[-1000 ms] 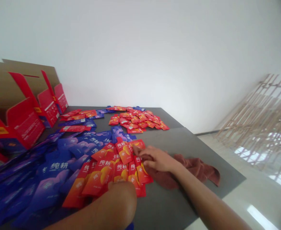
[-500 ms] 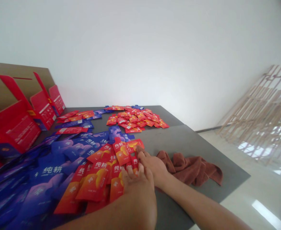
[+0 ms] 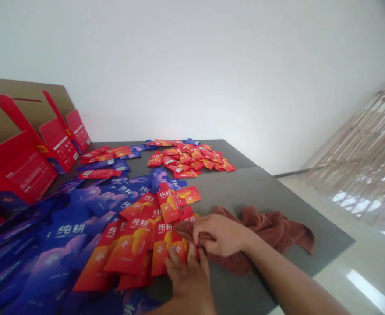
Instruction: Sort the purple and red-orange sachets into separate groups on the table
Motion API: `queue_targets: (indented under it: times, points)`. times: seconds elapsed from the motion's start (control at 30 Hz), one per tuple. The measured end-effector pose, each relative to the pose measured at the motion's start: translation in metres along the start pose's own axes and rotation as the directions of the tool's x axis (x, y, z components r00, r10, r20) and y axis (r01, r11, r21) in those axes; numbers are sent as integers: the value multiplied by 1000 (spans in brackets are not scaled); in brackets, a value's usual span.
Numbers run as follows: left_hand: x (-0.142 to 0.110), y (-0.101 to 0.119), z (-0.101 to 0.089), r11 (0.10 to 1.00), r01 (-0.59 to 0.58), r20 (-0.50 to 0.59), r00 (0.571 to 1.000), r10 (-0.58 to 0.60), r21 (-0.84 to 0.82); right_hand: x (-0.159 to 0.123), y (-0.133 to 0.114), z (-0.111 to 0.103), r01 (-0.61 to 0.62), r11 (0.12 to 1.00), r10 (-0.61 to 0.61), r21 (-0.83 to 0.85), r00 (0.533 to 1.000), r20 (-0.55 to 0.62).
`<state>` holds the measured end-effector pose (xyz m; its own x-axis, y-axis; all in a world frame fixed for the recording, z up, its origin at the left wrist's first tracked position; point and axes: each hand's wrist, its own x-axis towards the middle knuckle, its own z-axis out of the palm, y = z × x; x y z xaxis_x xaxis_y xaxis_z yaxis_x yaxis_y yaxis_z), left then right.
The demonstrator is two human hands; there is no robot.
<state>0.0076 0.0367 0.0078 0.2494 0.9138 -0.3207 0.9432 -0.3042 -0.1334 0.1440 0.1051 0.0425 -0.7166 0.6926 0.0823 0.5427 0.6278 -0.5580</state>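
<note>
My right hand [image 3: 221, 233] is curled shut on the edge of a brown-red cloth [image 3: 271, 227] that lies on the grey table [image 3: 261, 188]. Just below it, my left hand [image 3: 186, 271] pinches a small red sachet [image 3: 181, 250] at the near edge of a spread of red sachets [image 3: 139, 236]. The two hands touch above that sachet. Blue sachets [image 3: 64, 236] overlap the red ones on the left.
A second heap of red sachets [image 3: 188, 158] lies at the far end of the table. Open red and blue cartons [image 3: 21, 162] stand along the left. The table's right edge drops to a shiny floor, with a wooden lattice [image 3: 366, 153] leaning against the wall.
My right hand drew back from the sachets onto the cloth and closed on it. My left hand slid forward and took hold of a red sachet.
</note>
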Motion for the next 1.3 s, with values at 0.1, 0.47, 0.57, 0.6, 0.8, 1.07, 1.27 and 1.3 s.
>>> queue_targets:
  times: [0.1,0.47,0.57,0.6,0.8,1.07,1.27,1.3]
  points:
    - [-3,4,2,1000,19,-82,996,-18,10,8,-1,3,-171,973,167,-153,985,-40]
    - [-2,7,0,1000,7,-142,990,-6,10,8,11,1,-27,998,24,-63,998,-50]
    - [-1,7,0,1000,10,-140,990,-13,-23,13,15,3,-176,969,147,-173,975,-166]
    - [-1,7,0,1000,17,-141,990,-20,-25,13,15,2,-190,965,159,-183,972,-174]
    - [-1,12,6,999,32,-187,982,-39,-41,7,10,0,-37,999,36,12,999,28]
    - [0,12,5,999,32,-173,984,-38,-38,14,7,4,-226,963,204,-143,967,-153]
    - [-4,11,0,1000,6,-166,986,-3,19,7,7,2,-119,992,119,-32,993,-15]
    - [-4,12,-1,999,15,-170,985,-7,41,9,7,3,-167,984,162,-67,984,-68]
